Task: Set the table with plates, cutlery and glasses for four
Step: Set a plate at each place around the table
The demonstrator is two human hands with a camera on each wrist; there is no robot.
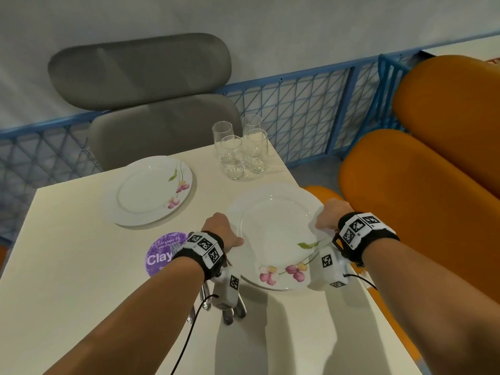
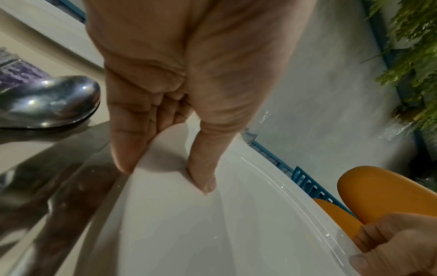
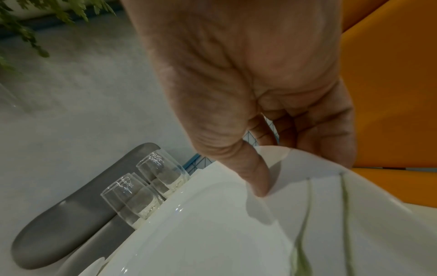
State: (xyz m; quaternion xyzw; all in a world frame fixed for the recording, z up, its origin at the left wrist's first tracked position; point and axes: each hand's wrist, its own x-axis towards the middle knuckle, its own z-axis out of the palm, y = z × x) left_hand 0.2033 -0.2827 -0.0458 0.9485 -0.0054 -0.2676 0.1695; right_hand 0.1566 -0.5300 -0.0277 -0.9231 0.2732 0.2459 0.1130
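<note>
Head view shows you holding a flowered plate (image 1: pixel 276 234) near the tabletop's (image 1: pixel 81 266) right edge, your left hand (image 1: pixel 220 228) pinching its left rim and right hand (image 1: pixel 328 215) its right rim, so it lies level between both wrists, equally near each.

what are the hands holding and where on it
Both hold one plate by its rim: the left hand pinches the left edge, the right hand the opposite edge, thumbs on top.

Grey chair (image 1: pixel 151 77), orange seats (image 1: pixel 422 190), blue railing (image 1: pixel 297 104).
</note>
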